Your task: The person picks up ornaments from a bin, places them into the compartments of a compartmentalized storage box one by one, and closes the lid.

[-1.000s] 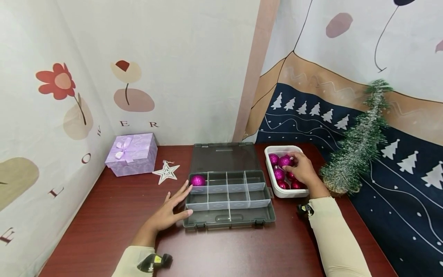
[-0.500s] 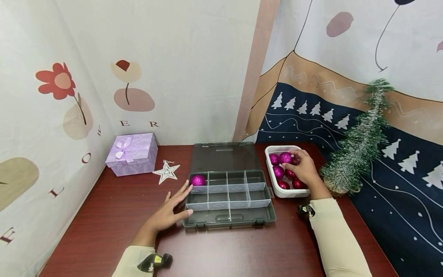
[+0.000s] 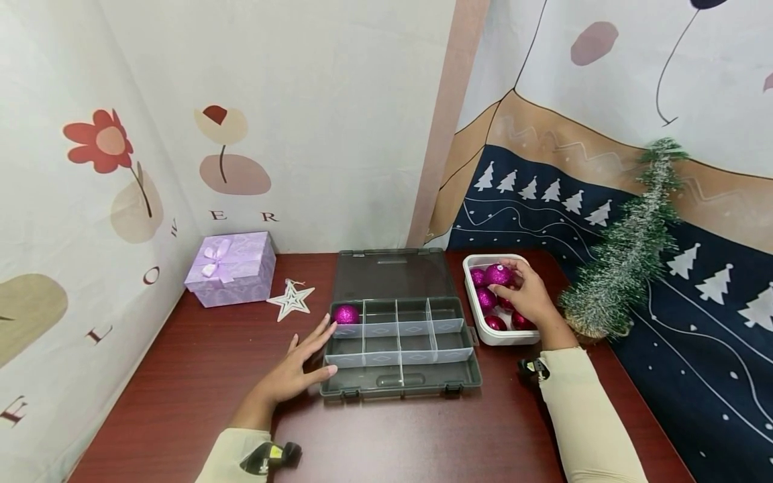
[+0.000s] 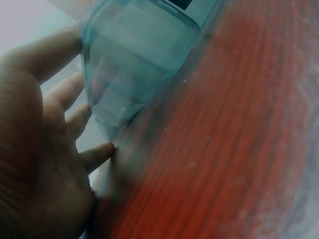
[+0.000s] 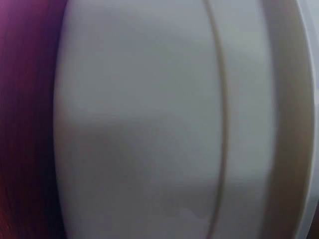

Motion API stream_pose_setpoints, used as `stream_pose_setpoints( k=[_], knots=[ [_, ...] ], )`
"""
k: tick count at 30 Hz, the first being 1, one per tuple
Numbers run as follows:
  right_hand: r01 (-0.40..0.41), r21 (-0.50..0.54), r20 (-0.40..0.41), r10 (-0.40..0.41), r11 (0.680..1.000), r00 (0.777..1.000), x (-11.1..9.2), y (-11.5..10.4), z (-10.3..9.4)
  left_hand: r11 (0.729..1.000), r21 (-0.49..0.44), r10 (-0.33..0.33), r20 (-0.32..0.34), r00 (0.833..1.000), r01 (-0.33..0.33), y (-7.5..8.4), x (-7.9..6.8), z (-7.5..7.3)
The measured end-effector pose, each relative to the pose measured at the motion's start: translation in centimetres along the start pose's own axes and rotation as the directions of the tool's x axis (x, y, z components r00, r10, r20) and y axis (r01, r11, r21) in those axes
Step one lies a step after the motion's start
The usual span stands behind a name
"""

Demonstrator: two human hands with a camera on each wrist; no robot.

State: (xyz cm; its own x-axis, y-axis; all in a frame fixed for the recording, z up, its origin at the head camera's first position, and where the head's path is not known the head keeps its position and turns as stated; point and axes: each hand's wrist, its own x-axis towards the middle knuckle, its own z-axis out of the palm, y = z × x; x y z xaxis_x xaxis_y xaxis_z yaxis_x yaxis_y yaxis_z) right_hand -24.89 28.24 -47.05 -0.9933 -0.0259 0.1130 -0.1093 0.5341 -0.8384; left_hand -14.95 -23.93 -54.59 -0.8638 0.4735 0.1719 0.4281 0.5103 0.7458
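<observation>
At the white plastic tub (image 3: 508,339), my right hand (image 3: 531,296) reaches over the rim and pinches a glittery magenta bauble (image 3: 497,274) between thumb and fingers. Several other baubles, glittery (image 3: 486,298) and shiny red (image 3: 496,323), lie in the tub, partly hidden by the hand. My left hand (image 3: 294,373) rests with spread fingers against the left side of a grey divided organizer box (image 3: 370,392), its lid (image 3: 394,275) folded back. One magenta bauble (image 3: 346,314) sits in the back left compartment. The tub's wall (image 5: 144,109) fills the right wrist view; no fingers show there.
Behind the left hand lie a white star ornament (image 3: 291,300) and a lilac gift box (image 3: 231,270) with a bow. A small frosted tinsel tree (image 3: 628,261) stands right of the tub. Printed cloth walls (image 3: 338,134) border the dark red table (image 3: 199,376).
The pinched bauble has turned, its cap swinging from the right side to face upward, and the right fingers have shifted slightly around it. My left hand stays still on the box.
</observation>
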Motion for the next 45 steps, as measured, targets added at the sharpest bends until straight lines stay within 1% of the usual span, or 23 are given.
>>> stream_pose_setpoints(
  k=[7, 23, 31, 37, 40, 43, 45],
  knots=[
    [-0.013, 0.080, -0.001, 0.013, 0.997, 1.000, -0.1, -0.4, 0.3, 1.000, -0.002, 0.000, 0.002, 1.000, 0.000, 0.0, 0.0, 0.0],
    [0.059, 0.023, -0.026, -0.058, 0.998, 0.998, -0.3, -1.0, 0.6, 1.000, 0.011, -0.009, 0.000, 1.000, 0.009, 0.0, 0.0, 0.0],
    [0.147, 0.037, -0.022, -0.147, 0.988, 0.989, -0.1, -1.4, 1.1, 1.000, -0.009, -0.001, 0.000, 1.000, 0.001, 0.0, 0.1, 0.0],
    [0.228, -0.023, -0.035, -0.229, 0.973, 0.973, 0.3, -1.7, 1.5, 1.000, -0.005, -0.001, -0.001, 1.000, 0.000, 0.0, 0.1, 0.0],
    [0.210, -0.035, -0.028, -0.211, 0.977, 0.977, 0.5, -2.0, 1.7, 1.000, -0.006, 0.002, -0.002, 1.000, -0.002, 0.0, 0.1, 0.0],
    [0.170, 0.000, -0.022, -0.170, 0.985, 0.985, 0.7, -2.5, 2.2, 1.000, -0.002, 0.002, -0.002, 1.000, -0.002, -0.1, 0.1, 0.0],
    [0.159, 0.018, -0.016, -0.159, 0.987, 0.987, 0.7, -2.8, 2.6, 1.000, -0.002, 0.001, -0.001, 1.000, -0.001, -0.2, 0.1, 0.0]
  ],
)
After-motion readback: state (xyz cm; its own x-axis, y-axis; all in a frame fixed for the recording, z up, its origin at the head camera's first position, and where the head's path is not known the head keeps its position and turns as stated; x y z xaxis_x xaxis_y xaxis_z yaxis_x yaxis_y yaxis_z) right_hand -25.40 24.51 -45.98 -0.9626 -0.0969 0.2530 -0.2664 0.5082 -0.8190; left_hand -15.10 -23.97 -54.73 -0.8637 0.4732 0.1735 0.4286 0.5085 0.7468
